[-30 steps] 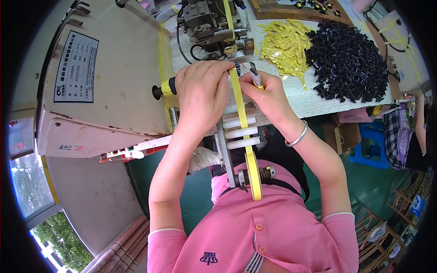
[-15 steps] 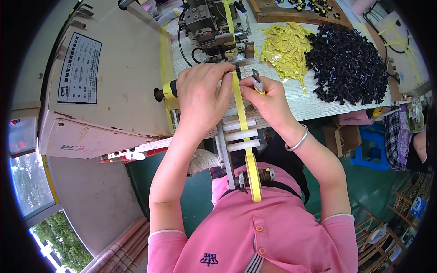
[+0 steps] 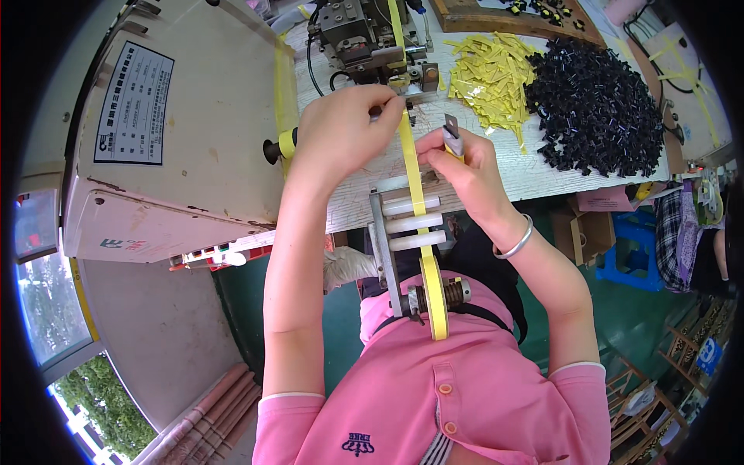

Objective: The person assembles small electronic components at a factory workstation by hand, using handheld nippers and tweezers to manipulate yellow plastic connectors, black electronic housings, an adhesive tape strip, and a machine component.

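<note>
The narrow yellow tape strip [image 3: 412, 167] runs taut from the reel [image 3: 435, 294] at our waist, over the three white plastic rollers [image 3: 415, 223] of the grey metal guide bracket [image 3: 381, 256], and up into the small dark feeding machine [image 3: 364, 35] on the pale wooden desk [image 3: 535, 167]. Our left hand [image 3: 341, 128] is curled at the machine's mouth, fingertips pressed together on the strip where it enters. Our right hand [image 3: 465, 159] pinches a small grey-bladed tool [image 3: 452, 128] just beside the strip. Compared with a second ago both hands sit in nearly the same place, with only a slight shift; the strip looks no further fed, so we judge the threading is at the same stage. A heap of cut yellow pieces [image 3: 488, 74] and a pile of small black parts [image 3: 597, 108] lie beyond.
</note>
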The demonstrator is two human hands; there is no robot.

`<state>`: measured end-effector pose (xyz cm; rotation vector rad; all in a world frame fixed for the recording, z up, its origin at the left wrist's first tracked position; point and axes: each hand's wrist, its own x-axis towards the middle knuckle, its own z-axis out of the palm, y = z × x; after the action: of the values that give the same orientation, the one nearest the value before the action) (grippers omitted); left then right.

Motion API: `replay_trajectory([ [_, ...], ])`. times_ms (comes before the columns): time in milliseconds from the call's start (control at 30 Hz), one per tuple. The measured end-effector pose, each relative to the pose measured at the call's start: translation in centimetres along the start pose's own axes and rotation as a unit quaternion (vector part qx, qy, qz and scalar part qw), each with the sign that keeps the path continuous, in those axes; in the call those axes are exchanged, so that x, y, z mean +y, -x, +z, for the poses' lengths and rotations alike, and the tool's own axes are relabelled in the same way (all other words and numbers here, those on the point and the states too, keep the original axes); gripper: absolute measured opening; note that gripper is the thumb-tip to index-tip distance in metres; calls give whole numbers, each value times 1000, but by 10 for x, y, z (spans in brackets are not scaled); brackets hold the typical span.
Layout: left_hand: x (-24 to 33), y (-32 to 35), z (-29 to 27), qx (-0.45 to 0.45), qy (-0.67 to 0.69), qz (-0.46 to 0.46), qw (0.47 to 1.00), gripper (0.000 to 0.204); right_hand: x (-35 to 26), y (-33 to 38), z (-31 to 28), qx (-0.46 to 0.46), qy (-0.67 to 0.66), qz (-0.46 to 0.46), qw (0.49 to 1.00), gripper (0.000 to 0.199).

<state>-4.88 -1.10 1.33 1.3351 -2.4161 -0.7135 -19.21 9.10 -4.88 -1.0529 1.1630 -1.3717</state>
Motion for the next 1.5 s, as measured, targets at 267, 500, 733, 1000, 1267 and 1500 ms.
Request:
replay_trajectory([
  [267, -21, 23, 28, 201, -46, 187, 961, 12, 4, -6, 1, 46, 49, 10, 998, 14],
  [500, -20, 25, 21, 132, -49, 182, 973, 18, -1, -9, 4, 32, 149, -45, 987, 5],
  [733, -15, 17, 14, 72, 31, 127, 989, 16, 0, -22, -4, 50, 148, -68, 985, 3],
  [1000, -14, 18, 13, 74, 19, 151, 986, 15, -5, -19, -5, 51, 166, -70, 982, 4],
  [1267, -10, 20, 8, 30, -8, 133, 991, 22, 4, -25, -11, 56, 172, -60, 982, 5],
  [1500, -11, 21, 8, 36, -22, 145, 988, 22, -11, -15, -3, 29, 257, -90, 962, 7],
])
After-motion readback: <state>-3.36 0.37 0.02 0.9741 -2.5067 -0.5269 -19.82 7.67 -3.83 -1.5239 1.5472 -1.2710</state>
